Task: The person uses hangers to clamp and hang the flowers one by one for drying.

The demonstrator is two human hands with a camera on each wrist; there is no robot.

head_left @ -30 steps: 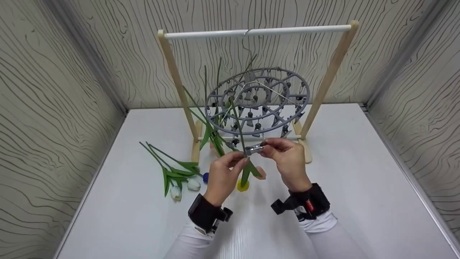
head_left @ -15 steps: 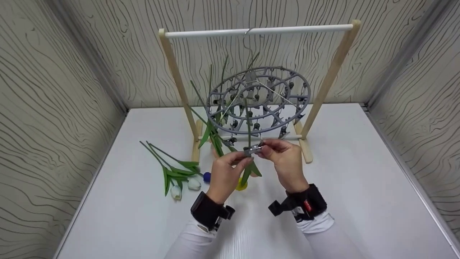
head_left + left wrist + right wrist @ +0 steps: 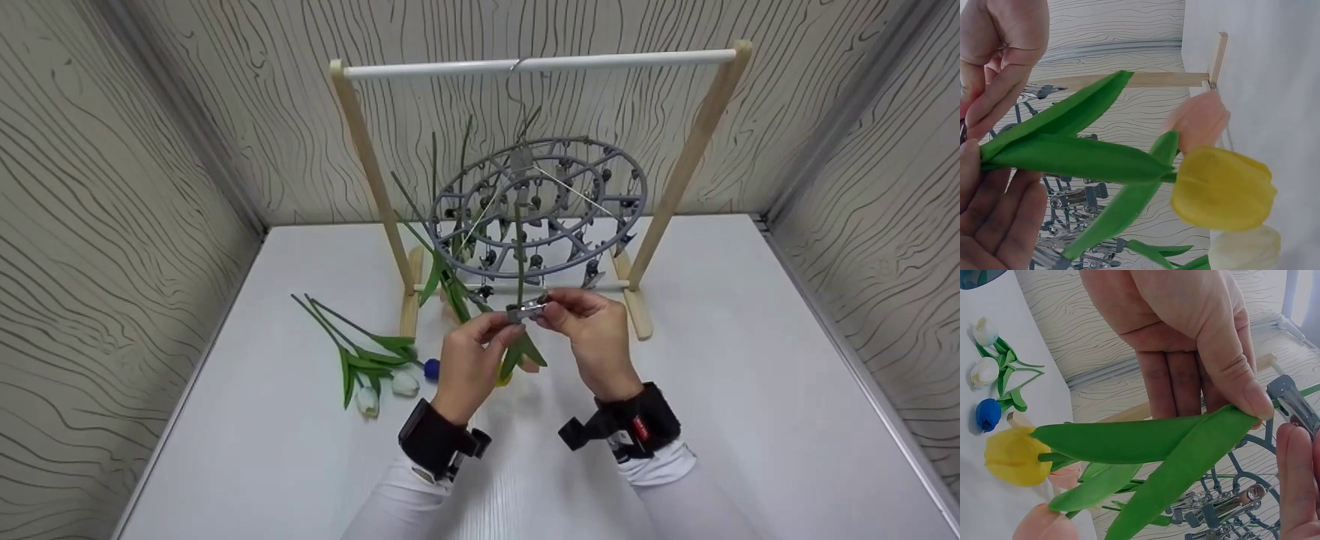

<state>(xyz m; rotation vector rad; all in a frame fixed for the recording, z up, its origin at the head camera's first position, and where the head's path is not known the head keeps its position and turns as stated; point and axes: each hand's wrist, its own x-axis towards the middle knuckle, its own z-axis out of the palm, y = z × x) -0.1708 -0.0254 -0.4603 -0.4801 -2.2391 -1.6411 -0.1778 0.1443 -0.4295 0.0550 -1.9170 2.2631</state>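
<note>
My left hand (image 3: pixel 472 360) pinches the stem of a yellow tulip (image 3: pixel 1224 188) just above its green leaves (image 3: pixel 1185 455), and the bloom hangs downward. In the head view that bloom is mostly hidden behind this hand. A grey clothes peg (image 3: pixel 529 309) hanging from the round drying hanger (image 3: pixel 495 274) is pinched between thumb and fingers of my right hand (image 3: pixel 596 341). The peg's jaw end overlaps the stem at my left fingertips; I cannot tell whether it grips the stem. Peach tulips (image 3: pixel 1199 121) hang behind the yellow one.
The hanger, with several pegs, hooks over the white bar (image 3: pixel 615 61) of a wooden stand (image 3: pixel 690 150). More stems rise through its left side. Two white tulips (image 3: pixel 367 401) and a blue tulip (image 3: pixel 987 415) lie on the white table (image 3: pixel 247 465) at left.
The tulip's stem has swung from leaning left to nearly upright. My left hand has shifted slightly right, and the peg's jaw end now overlaps the stem at its fingertips.
</note>
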